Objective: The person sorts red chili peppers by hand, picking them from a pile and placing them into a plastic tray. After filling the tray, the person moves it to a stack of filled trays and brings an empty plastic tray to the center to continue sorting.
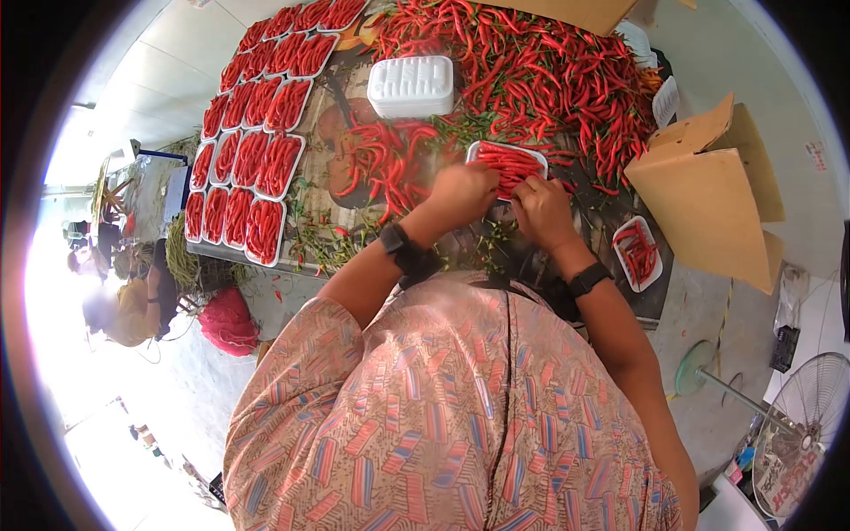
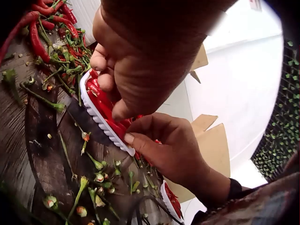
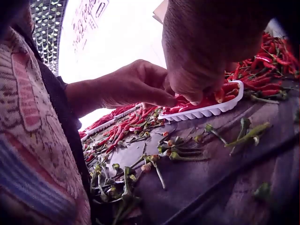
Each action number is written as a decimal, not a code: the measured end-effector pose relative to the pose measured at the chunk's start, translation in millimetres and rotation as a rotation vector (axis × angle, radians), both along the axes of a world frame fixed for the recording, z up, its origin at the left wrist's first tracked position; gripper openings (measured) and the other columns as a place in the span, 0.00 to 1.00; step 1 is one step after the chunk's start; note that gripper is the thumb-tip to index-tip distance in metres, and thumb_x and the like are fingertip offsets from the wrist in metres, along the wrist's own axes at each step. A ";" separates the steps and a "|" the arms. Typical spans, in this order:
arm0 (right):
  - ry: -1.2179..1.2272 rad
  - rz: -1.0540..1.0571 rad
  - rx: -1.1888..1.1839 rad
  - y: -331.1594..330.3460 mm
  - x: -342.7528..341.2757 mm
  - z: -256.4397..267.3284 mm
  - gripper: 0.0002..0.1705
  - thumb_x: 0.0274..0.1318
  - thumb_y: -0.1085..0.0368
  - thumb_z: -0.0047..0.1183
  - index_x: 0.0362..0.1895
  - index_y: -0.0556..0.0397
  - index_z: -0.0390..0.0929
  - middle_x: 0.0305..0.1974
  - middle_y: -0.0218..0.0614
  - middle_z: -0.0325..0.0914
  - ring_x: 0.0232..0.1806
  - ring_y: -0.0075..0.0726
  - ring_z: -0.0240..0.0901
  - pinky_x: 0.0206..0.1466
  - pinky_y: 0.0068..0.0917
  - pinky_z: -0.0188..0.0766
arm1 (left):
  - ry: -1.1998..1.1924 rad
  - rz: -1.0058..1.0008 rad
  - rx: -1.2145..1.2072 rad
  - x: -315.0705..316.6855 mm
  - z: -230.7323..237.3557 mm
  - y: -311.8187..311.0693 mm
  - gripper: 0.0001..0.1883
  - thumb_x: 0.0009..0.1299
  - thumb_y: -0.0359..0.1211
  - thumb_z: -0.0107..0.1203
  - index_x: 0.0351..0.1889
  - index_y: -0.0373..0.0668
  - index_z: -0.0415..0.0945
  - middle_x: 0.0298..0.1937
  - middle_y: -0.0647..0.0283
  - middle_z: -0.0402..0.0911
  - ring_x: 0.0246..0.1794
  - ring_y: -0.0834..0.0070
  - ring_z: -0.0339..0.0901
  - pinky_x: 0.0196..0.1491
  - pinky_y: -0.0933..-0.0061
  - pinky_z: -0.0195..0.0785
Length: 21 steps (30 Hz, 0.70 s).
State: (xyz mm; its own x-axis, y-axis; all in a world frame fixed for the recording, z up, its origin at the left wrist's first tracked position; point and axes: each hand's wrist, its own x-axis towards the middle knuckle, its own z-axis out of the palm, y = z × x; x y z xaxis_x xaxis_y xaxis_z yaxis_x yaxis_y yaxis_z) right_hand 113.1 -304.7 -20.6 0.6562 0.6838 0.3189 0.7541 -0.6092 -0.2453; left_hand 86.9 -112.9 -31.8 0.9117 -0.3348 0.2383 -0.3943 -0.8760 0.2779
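Note:
A white ribbed foam tray [image 2: 99, 121] filled with red chili peppers [image 1: 506, 161] lies in front of the person. My left hand [image 1: 467, 192] bends over the tray's left part, its curled fingers and thumb gripping peppers. At the tray's right end is my right hand [image 1: 544, 211], its thumb and fingers pinching peppers close to the rim. The two hands are close together, and their fingers cover some of the peppers. Green stems [image 2: 84, 187] lie scattered on the dark table just in front of the tray.
Rows of filled trays [image 1: 264, 232] stand at the left. A stack of white trays [image 1: 411, 81] is at the back, beside a large heap of chilies [image 1: 540, 75]. Loose chilies [image 1: 385, 159] lie nearer. At right are a partly filled tray [image 1: 637, 254], an open cardboard box [image 1: 699, 181] and a fan [image 1: 801, 434].

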 end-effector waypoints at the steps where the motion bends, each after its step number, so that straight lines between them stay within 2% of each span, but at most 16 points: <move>1: 0.001 0.000 0.000 0.1 0.3 -0.3 0.05 0.42 0.67 0.59 0.27 0.49 0.77 0.27 0.34 0.72 0.33 0.42 0.72 0.38 0.37 0.63 | -0.031 -0.008 -0.001 0.9 -2.4 -0.3 0.05 0.58 0.37 0.53 0.30 0.51 0.78 0.27 0.66 0.77 0.26 0.67 0.77 0.24 0.65 0.71; 11: 0.031 -0.031 -0.013 1.4 3.6 -3.9 0.03 0.44 0.66 0.57 0.26 0.49 0.78 0.27 0.34 0.73 0.33 0.43 0.73 0.36 0.38 0.62 | 0.015 0.020 0.040 2.5 0.8 -5.3 0.08 0.58 0.35 0.51 0.34 0.50 0.78 0.28 0.64 0.77 0.26 0.65 0.77 0.25 0.64 0.71; 12: 0.037 -0.030 -0.010 1.4 3.5 -1.5 0.03 0.45 0.66 0.56 0.26 0.49 0.78 0.28 0.34 0.74 0.33 0.43 0.73 0.37 0.38 0.62 | -0.027 0.008 -0.022 2.2 2.0 -5.1 0.05 0.58 0.36 0.53 0.29 0.48 0.76 0.27 0.62 0.77 0.25 0.62 0.77 0.26 0.62 0.71; 13: 0.034 -0.028 -0.011 -0.3 3.2 1.5 0.03 0.45 0.66 0.56 0.26 0.49 0.78 0.28 0.34 0.74 0.33 0.43 0.73 0.37 0.38 0.62 | -0.069 -0.004 -0.084 1.9 3.1 -4.6 0.06 0.58 0.36 0.54 0.24 0.45 0.73 0.26 0.61 0.76 0.24 0.60 0.77 0.26 0.59 0.70; 15: 0.138 -0.060 0.077 -8.0 2.5 9.0 0.04 0.47 0.65 0.55 0.27 0.51 0.79 0.27 0.36 0.74 0.33 0.45 0.73 0.38 0.38 0.63 | -0.051 0.000 -0.092 -2.7 12.3 6.3 0.07 0.59 0.37 0.54 0.24 0.45 0.74 0.27 0.60 0.77 0.26 0.59 0.77 0.27 0.59 0.70; 17: 0.118 -0.099 0.151 -17.4 4.6 15.2 0.05 0.48 0.64 0.54 0.25 0.50 0.78 0.26 0.38 0.74 0.31 0.48 0.73 0.37 0.41 0.64 | -0.032 0.006 -0.100 -9.7 25.9 24.7 0.08 0.60 0.38 0.55 0.25 0.45 0.75 0.28 0.59 0.78 0.27 0.59 0.78 0.29 0.58 0.71; 19: 0.098 -0.138 0.229 -28.9 7.5 15.3 0.07 0.49 0.63 0.52 0.24 0.50 0.77 0.26 0.40 0.75 0.30 0.50 0.73 0.35 0.45 0.66 | 0.023 0.252 -0.311 -18.1 35.6 49.0 0.10 0.61 0.40 0.55 0.29 0.44 0.77 0.31 0.58 0.79 0.31 0.57 0.78 0.34 0.57 0.71; 20: 0.117 -0.192 0.274 -35.2 9.2 13.2 0.07 0.49 0.63 0.54 0.24 0.51 0.77 0.25 0.40 0.75 0.29 0.51 0.73 0.35 0.44 0.66 | 0.020 0.256 -0.309 -22.8 36.9 63.4 0.10 0.61 0.40 0.55 0.29 0.44 0.77 0.31 0.58 0.79 0.31 0.57 0.78 0.34 0.57 0.71; 21: 0.136 -0.242 0.320 -39.1 11.1 11.8 0.07 0.49 0.62 0.56 0.24 0.52 0.77 0.25 0.40 0.74 0.28 0.51 0.73 0.34 0.44 0.67 | 0.051 0.383 -0.280 -27.0 38.2 79.3 0.09 0.61 0.38 0.57 0.30 0.42 0.78 0.30 0.57 0.79 0.29 0.59 0.78 0.32 0.60 0.70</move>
